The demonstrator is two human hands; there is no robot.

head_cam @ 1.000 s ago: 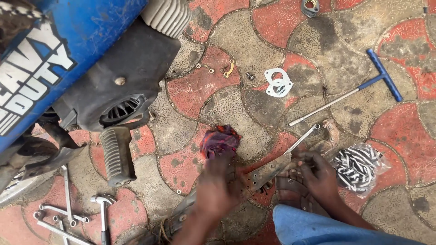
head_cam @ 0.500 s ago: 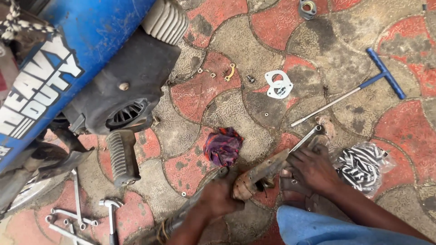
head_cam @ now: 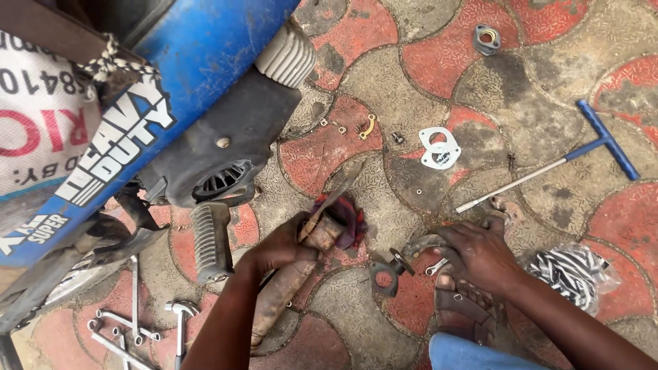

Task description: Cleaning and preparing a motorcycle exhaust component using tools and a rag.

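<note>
Head view: the left hand [head_cam: 277,248] has its fingers wrapped around a rusty, mud-coloured exhaust pipe [head_cam: 291,284], holding it slanted off the paved floor [head_cam: 548,103], apparently to steady it for work at its upper end beside a red rag [head_cam: 346,219]. The right hand [head_cam: 480,253] rests with loosely curled fingers on a dark curved bracket [head_cam: 401,260] lying on the floor, seemingly pinning it. A blue-handled T-wrench [head_cam: 569,161] and white gaskets [head_cam: 440,148] lie nearby.
</note>
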